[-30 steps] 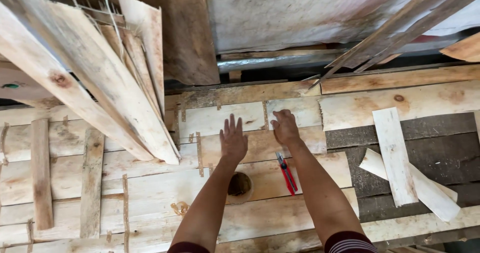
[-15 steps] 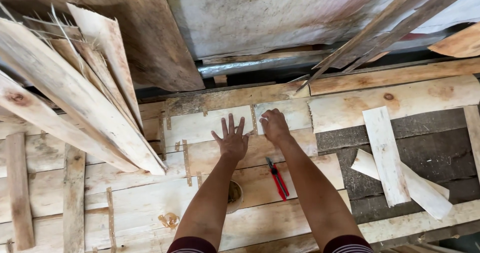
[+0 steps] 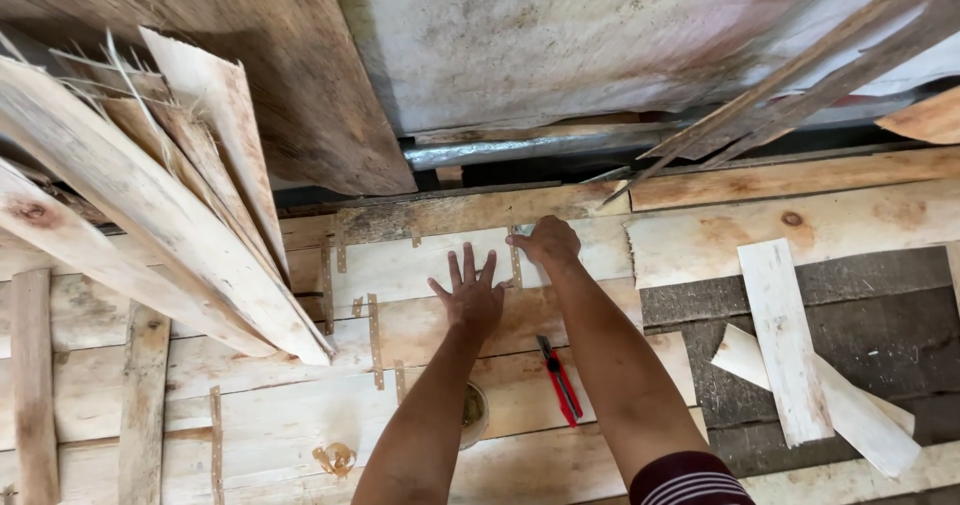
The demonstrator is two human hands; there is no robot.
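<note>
Both hands on pale thin veneer sheet [image 3: 420,270]: left hand [image 3: 470,295] flat, fingers spread; right hand [image 3: 545,242] nearer its far edge, pinching brown tape strip [image 3: 516,260] running lengthwise away.

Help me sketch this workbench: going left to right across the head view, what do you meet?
Leaning wood slats → left hand → right hand → red utility knife → loose pale offcuts.

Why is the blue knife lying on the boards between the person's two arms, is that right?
Not quite. The head view shows that the utility knife is red, not blue. It does lie on the pale wooden boards between the two forearms, below the left hand, which is pressed flat with its fingers spread, and the right hand.
</note>
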